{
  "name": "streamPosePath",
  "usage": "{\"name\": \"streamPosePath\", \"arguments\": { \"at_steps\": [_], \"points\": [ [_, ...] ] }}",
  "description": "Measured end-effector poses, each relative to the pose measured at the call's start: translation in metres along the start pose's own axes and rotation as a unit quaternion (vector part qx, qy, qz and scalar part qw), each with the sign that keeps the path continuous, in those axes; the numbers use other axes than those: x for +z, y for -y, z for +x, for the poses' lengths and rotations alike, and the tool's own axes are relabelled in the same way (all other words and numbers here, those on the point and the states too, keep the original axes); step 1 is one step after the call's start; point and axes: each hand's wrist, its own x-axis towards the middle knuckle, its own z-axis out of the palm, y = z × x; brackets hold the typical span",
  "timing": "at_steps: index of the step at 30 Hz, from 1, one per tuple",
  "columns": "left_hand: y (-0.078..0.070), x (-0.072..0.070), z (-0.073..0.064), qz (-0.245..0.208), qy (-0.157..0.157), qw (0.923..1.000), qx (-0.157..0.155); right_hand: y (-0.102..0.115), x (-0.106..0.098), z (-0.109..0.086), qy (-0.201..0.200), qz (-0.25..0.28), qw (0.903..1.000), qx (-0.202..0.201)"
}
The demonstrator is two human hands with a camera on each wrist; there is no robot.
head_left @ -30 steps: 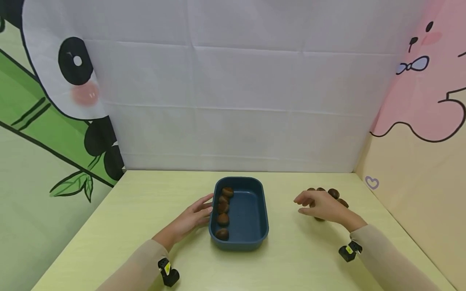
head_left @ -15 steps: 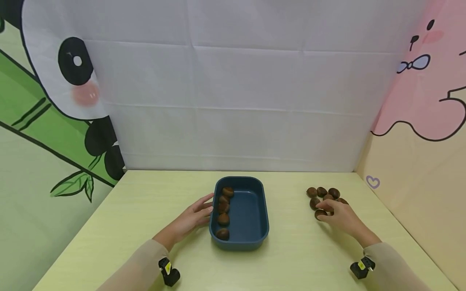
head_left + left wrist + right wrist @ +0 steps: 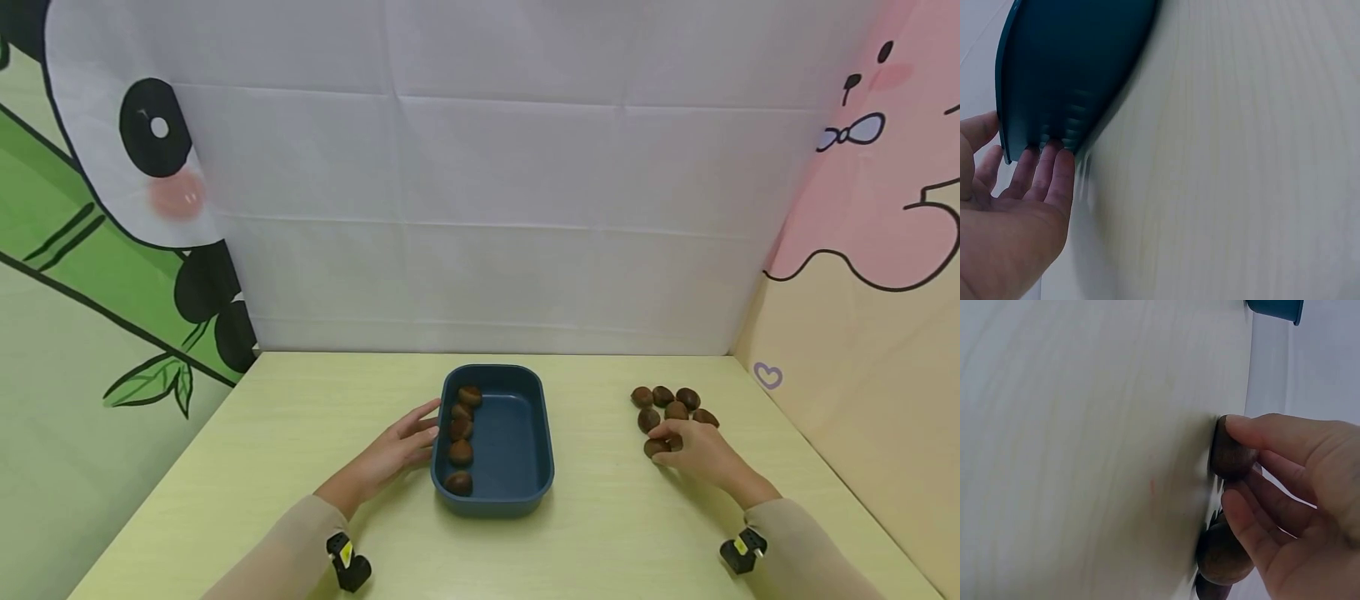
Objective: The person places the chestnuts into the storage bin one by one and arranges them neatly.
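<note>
In the head view, my left hand (image 3: pixel 397 450) lies against the left side of a dark blue rectangular box (image 3: pixel 546 442). Its extended fingers (image 3: pixel 1041 172) touch the box wall in the left wrist view. Five-side detail aside, several brown chestnuts (image 3: pixel 461 452) form a column along the box's left inner wall. Over at the right, my right hand (image 3: pixel 701 452) pinches the nearest chestnut (image 3: pixel 655 448) of a loose cluster between thumb and fingertips. That chestnut (image 3: pixel 1232 453) sits low against the table in the right wrist view, and another chestnut (image 3: pixel 1222 553) lies below the fingers.
More chestnuts (image 3: pixel 663 396) of the cluster lie just beyond the right hand on the pale yellow table (image 3: pixel 600 533). A white sheet (image 3: pixel 495 208) stands along the table's back edge. Walls with cartoon drawings flank both sides.
My right hand has moved right and down onto the cluster, uncovering several chestnuts, and now pinches the nearest one, which has shifted slightly towards me. The left hand and box stay put.
</note>
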Motion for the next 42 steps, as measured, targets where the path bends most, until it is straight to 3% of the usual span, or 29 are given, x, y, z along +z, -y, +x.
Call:
{"name": "streamPosePath", "arguments": {
  "at_steps": [15,23,27,35,42],
  "points": [
    [-0.001,0.001,-0.001,-0.002,0.0,1.0,0.001,0.016,0.002,0.007,0.009,0.019,0.9998,-0.003],
    [0.001,-0.001,0.001,-0.011,0.005,0.9999,0.001,0.028,-0.006,0.023,-0.002,0.003,0.9973,-0.073],
    [0.001,0.0,0.002,-0.01,0.008,0.9999,0.0,0.037,-0.008,0.031,0.013,0.019,0.996,-0.086],
    [0.0,0.0,0.001,-0.004,0.004,1.0,0.0,0.068,-0.015,0.055,0.038,0.042,0.9936,-0.097],
    [0.0,0.0,0.001,-0.002,0.005,1.0,0.0,0.112,-0.018,0.081,0.055,0.059,0.988,-0.132]
  ]
}}
